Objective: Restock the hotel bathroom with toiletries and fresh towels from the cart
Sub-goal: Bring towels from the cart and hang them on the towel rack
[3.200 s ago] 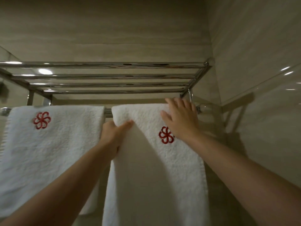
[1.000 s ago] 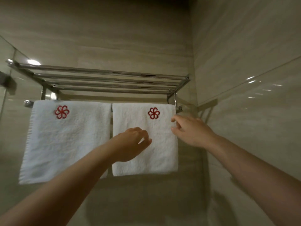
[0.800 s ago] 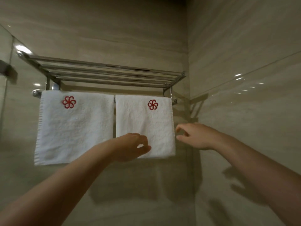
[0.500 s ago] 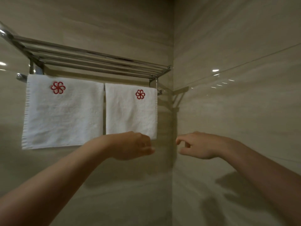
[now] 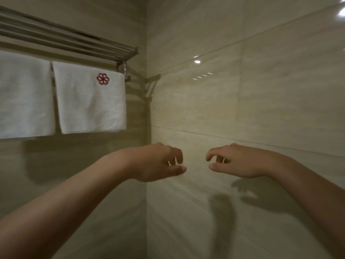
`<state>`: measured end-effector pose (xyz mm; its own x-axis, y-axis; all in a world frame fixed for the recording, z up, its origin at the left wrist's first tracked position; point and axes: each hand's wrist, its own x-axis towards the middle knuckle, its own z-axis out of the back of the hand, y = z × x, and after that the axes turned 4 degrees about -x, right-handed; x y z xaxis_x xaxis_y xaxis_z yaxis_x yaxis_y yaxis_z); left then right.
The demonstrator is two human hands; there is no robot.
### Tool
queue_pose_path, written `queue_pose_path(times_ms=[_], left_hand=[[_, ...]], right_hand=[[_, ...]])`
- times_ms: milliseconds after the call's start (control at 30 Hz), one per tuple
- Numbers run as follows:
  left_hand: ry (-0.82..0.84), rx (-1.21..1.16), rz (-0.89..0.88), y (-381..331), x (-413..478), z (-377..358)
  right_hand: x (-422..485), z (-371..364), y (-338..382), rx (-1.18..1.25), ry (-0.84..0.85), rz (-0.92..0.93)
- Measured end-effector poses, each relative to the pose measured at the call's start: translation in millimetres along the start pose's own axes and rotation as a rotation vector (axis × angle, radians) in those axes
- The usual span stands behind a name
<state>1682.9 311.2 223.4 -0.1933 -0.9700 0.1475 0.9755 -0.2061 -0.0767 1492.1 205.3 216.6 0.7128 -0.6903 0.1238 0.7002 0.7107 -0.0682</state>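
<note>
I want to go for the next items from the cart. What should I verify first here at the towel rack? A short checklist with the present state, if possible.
1. Right towel hangs straight, logo showing: ok.
2. Left towel hangs flat: ok, though the frame cuts it.
3. Left hand empty: ok.
4. Right hand empty: ok.
5. Rack shelf stocked: cannot tell, seen from below and blurred.

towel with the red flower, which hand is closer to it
Left. The left hand is below and just right of the towel with the red flower, not touching it; the right hand is farther right, at about the same height.
</note>
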Motion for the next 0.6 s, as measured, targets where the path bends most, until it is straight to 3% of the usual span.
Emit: queue_pose_path(times_ms=[600], left_hand=[[-0.018, -0.242, -0.208, -243, 1, -106]], right_hand=[[-290, -53, -132, 0.108, 0.009, -0.237]])
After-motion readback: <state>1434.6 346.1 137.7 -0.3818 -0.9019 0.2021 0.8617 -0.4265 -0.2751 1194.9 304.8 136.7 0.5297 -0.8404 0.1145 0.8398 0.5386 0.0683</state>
